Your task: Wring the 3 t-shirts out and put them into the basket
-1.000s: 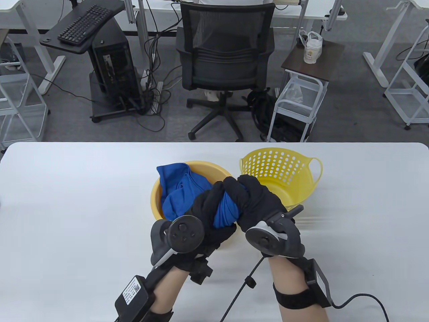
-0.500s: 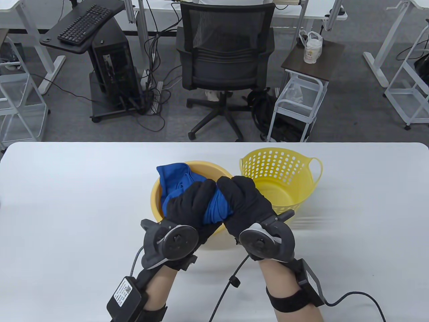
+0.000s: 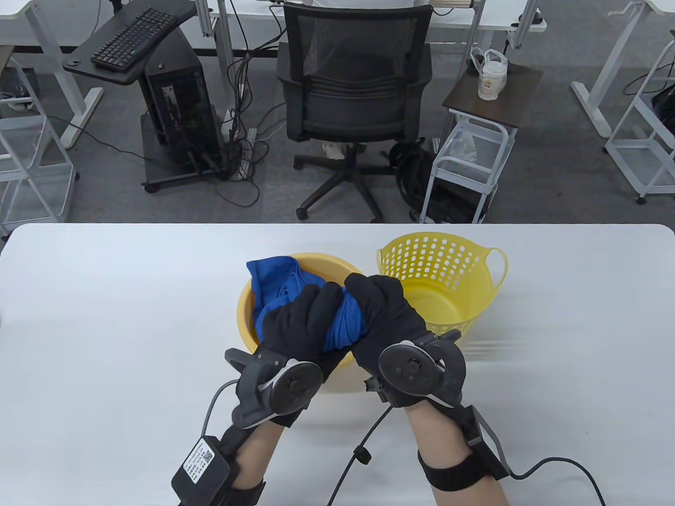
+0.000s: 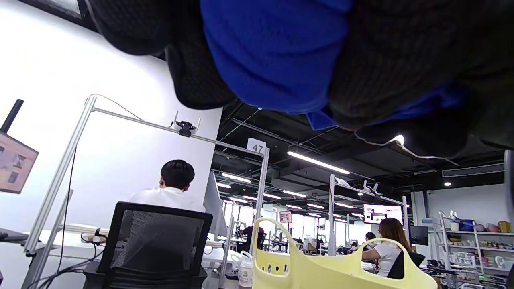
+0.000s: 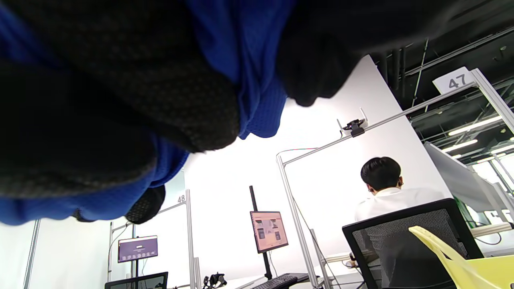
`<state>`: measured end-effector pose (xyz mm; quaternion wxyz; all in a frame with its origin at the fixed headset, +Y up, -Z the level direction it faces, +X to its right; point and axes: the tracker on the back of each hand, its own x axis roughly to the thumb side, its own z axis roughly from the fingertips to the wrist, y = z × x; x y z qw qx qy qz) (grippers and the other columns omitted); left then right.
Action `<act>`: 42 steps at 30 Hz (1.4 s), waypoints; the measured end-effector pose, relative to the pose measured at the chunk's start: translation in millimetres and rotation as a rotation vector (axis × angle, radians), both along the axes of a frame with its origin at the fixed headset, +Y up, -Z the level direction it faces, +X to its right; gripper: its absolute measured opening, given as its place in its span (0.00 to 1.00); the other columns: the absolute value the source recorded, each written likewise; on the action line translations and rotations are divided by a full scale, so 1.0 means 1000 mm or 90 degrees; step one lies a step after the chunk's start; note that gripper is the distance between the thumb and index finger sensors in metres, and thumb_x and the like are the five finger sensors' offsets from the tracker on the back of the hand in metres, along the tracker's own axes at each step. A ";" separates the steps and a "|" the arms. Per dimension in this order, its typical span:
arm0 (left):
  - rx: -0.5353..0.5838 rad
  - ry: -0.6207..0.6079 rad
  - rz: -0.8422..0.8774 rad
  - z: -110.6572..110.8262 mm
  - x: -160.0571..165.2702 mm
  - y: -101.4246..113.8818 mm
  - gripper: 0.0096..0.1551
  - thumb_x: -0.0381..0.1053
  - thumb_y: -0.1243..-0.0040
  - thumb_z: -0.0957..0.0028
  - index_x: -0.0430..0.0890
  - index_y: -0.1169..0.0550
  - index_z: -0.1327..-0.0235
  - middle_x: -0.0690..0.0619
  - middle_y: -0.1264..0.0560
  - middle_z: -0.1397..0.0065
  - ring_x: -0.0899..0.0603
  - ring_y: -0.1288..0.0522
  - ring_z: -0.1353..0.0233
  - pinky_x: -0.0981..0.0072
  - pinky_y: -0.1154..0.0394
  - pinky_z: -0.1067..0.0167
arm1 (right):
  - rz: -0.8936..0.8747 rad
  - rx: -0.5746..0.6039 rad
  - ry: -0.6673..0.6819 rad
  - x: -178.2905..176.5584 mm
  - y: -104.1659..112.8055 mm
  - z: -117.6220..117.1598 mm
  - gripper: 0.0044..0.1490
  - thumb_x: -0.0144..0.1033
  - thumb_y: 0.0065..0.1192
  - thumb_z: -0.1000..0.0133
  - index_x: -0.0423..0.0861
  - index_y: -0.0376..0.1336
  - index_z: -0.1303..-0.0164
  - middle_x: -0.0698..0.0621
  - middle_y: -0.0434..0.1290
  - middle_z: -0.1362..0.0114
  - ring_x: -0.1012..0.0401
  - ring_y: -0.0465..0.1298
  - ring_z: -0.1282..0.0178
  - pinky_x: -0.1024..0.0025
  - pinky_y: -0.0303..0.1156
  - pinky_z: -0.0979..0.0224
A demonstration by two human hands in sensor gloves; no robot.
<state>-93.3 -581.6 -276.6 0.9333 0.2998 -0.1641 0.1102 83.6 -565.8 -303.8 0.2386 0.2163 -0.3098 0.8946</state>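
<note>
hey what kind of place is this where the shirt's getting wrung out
Likely an open-plan lab or data-collection workspace: numbered bays with metal frames, one marked 47, monitors at the stations, and people seated at other desks under exposed ceiling lights.

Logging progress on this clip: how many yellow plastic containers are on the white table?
2. A round yellow plastic basin sits centre, holding blue cloth both gloved hands grip above it; a perforated yellow plastic basket stands just right, apparently empty, though its near floor is hidden.
</note>
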 end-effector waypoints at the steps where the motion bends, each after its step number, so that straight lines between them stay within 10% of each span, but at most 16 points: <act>1: 0.011 0.014 -0.011 0.005 0.003 0.003 0.64 0.64 0.20 0.51 0.59 0.52 0.15 0.41 0.34 0.17 0.39 0.19 0.34 0.37 0.26 0.37 | -0.013 -0.004 0.011 0.002 0.002 0.000 0.64 0.32 0.90 0.55 0.51 0.46 0.19 0.35 0.62 0.29 0.46 0.77 0.63 0.64 0.80 0.68; 42: 0.004 0.041 -0.030 0.003 0.007 0.000 0.66 0.66 0.22 0.50 0.56 0.54 0.15 0.41 0.34 0.18 0.40 0.19 0.34 0.39 0.25 0.37 | -0.022 -0.035 -0.005 0.002 -0.002 -0.003 0.64 0.30 0.90 0.54 0.50 0.45 0.19 0.35 0.60 0.27 0.43 0.77 0.59 0.60 0.80 0.64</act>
